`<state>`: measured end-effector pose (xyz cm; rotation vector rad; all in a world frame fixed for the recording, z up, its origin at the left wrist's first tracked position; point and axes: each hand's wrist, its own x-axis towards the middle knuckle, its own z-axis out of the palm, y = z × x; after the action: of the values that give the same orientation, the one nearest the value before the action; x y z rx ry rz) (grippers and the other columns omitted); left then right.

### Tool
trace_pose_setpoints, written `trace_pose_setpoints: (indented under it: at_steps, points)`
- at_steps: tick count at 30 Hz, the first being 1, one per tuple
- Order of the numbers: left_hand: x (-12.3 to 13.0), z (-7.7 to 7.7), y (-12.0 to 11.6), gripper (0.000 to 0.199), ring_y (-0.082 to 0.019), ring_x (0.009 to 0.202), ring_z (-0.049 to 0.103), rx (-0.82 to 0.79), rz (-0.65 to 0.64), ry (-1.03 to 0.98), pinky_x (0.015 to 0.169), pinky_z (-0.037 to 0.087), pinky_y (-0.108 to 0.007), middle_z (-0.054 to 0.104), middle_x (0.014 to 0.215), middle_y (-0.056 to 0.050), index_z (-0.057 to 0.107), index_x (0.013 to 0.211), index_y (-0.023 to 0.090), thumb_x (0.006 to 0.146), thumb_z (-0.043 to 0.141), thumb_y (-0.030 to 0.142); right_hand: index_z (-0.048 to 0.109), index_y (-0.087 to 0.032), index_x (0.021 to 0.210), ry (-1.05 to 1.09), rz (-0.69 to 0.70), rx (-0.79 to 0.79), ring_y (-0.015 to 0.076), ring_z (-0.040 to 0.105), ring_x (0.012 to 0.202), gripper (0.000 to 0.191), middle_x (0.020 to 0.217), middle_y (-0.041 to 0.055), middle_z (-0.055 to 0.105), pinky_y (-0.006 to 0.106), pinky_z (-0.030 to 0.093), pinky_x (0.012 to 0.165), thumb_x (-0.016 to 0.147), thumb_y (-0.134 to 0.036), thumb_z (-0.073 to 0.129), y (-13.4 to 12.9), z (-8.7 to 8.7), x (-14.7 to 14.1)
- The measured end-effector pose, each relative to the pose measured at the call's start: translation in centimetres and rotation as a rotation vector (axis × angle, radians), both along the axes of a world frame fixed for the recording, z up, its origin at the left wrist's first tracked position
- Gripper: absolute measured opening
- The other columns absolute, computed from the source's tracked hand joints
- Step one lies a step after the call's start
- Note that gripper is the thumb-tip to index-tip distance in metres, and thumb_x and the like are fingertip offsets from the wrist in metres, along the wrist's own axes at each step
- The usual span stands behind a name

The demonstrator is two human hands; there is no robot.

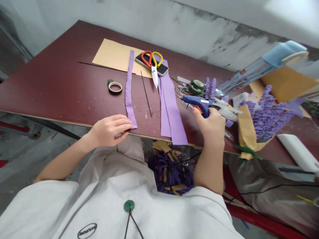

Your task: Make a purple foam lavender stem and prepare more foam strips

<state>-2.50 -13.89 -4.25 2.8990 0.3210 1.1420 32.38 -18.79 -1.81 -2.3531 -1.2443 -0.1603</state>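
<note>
1. Fingers of the left hand (109,129) are curving loosely, touching one fringed purple strip (128,84) at the table's (54,86) front edge; whether they are pinching, I cannot tell.
2. That strip is running lengthwise away, its far end lying over brown paper (112,54).
3. The right hand (212,125) is closing around one blue glue gun (194,100), nozzle pointing leftward.
4. One pair of scissors (154,74) is resting on one phone (162,69).

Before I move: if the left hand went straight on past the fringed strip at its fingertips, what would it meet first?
Probably the wide purple strips to the right, though the left hand might brush the near end of the thin dark stem.
</note>
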Motion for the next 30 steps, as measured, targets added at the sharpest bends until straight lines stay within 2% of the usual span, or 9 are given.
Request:
trace_pose_setpoints:
  at_steps: [4, 7, 12, 15, 18, 21, 24, 26, 30]
  points:
    - [0.0, 0.0, 0.0, 0.024, -0.019, 0.092, 0.065, 0.009, 0.006, 0.008, 0.087, 0.057, -0.033, 0.072, 0.094, -0.007, 0.061, 0.102, 0.013, 0.078, 0.06, 0.01, 0.058, -0.011, 0.087, 0.004, -0.125, -0.054, 0.0398, 0.059, 0.083, 0.054, 0.081, 0.0234, 0.062, 0.059, 0.044, 0.075, 0.071, -0.062, 0.054, 1.1, -1.7, 1.3]
    - [0.0, 0.0, 0.1, 0.022, -0.019, 0.091, 0.064, 0.042, 0.033, 0.021, 0.086, 0.057, -0.034, 0.071, 0.094, -0.007, 0.061, 0.102, 0.013, 0.08, 0.061, 0.013, 0.057, -0.008, 0.094, -0.032, -0.126, -0.036, 0.0449, 0.055, 0.096, 0.062, 0.095, 0.0306, 0.059, 0.065, 0.04, 0.078, 0.069, -0.065, 0.055, 1.4, -2.8, 1.6]
    - [0.1, 0.3, 0.1, 0.023, -0.021, 0.093, 0.063, 0.072, 0.092, 0.108, 0.089, 0.055, -0.038, 0.069, 0.098, -0.011, 0.06, 0.104, 0.01, 0.084, 0.06, 0.021, 0.057, -0.008, 0.098, -0.199, -0.051, 0.05, 0.0429, 0.049, 0.105, 0.062, 0.104, 0.029, 0.056, 0.063, 0.039, 0.082, 0.076, -0.066, 0.049, 0.7, -1.5, 0.0]
    - [0.2, 0.2, -0.2, 0.026, -0.022, 0.096, 0.063, 0.09, 0.092, 0.144, 0.093, 0.053, -0.041, 0.068, 0.1, -0.012, 0.06, 0.106, 0.009, 0.085, 0.059, 0.025, 0.058, -0.011, 0.101, -0.256, 0.266, 0.073, 0.0316, 0.053, 0.099, 0.044, 0.102, 0.0193, 0.059, 0.046, 0.042, 0.085, 0.084, -0.05, 0.047, 0.1, 0.6, -2.6]
    - [0.2, 0.1, -0.5, 0.026, -0.023, 0.098, 0.062, 0.089, 0.11, 0.134, 0.096, 0.052, -0.042, 0.068, 0.101, -0.012, 0.06, 0.105, 0.008, 0.084, 0.061, 0.023, 0.06, -0.017, 0.09, -0.049, 0.581, -0.016, 0.0177, 0.056, 0.07, 0.026, 0.082, 0.0073, 0.063, 0.031, 0.043, 0.07, 0.085, -0.04, 0.05, 0.5, 2.5, -5.9]
    - [0.2, 0.1, -0.6, 0.021, -0.022, 0.098, 0.063, 0.075, 0.111, 0.116, 0.095, 0.053, -0.041, 0.069, 0.099, -0.012, 0.061, 0.101, 0.009, 0.083, 0.061, 0.02, 0.062, -0.016, 0.084, -0.023, 0.799, -0.23, 0.0157, 0.056, 0.066, 0.016, 0.074, 0.0046, 0.064, 0.028, 0.04, 0.067, 0.084, -0.03, 0.054, 2.2, 3.7, -8.3]
    - [0.0, 0.2, -0.5, 0.016, -0.021, 0.094, 0.064, 0.072, 0.096, 0.1, 0.093, 0.054, -0.039, 0.07, 0.095, -0.01, 0.061, 0.098, 0.01, 0.083, 0.061, 0.017, 0.06, -0.018, 0.108, -0.19, 0.905, -0.28, 0.0166, 0.057, 0.076, 0.031, 0.101, 0.0079, 0.065, 0.028, 0.037, 0.067, 0.083, -0.01, 0.043, 4.3, 4.1, -9.3]
    - [-0.1, 0.3, -0.5, 0.014, -0.02, 0.093, 0.064, 0.069, 0.092, 0.092, 0.092, 0.055, -0.038, 0.07, 0.094, -0.01, 0.061, 0.096, 0.011, 0.083, 0.061, 0.016, 0.061, -0.02, 0.108, -0.299, 0.977, -0.314, 0.0173, 0.057, 0.082, 0.034, 0.108, 0.0082, 0.061, 0.027, 0.035, 0.064, 0.083, -0.008, 0.041, 5.6, 4.0, -9.3]
    - [-0.2, 0.3, -0.6, 0.014, -0.02, 0.092, 0.065, 0.051, 0.097, 0.069, 0.091, 0.055, -0.038, 0.071, 0.094, -0.009, 0.061, 0.095, 0.011, 0.082, 0.062, 0.017, 0.065, -0.021, 0.095, -0.338, 1.171, -0.372, 0.0171, 0.055, 0.087, 0.025, 0.097, 0.0064, 0.06, 0.027, 0.034, 0.064, 0.085, -0.011, 0.044, 7.5, 3.1, -8.7]
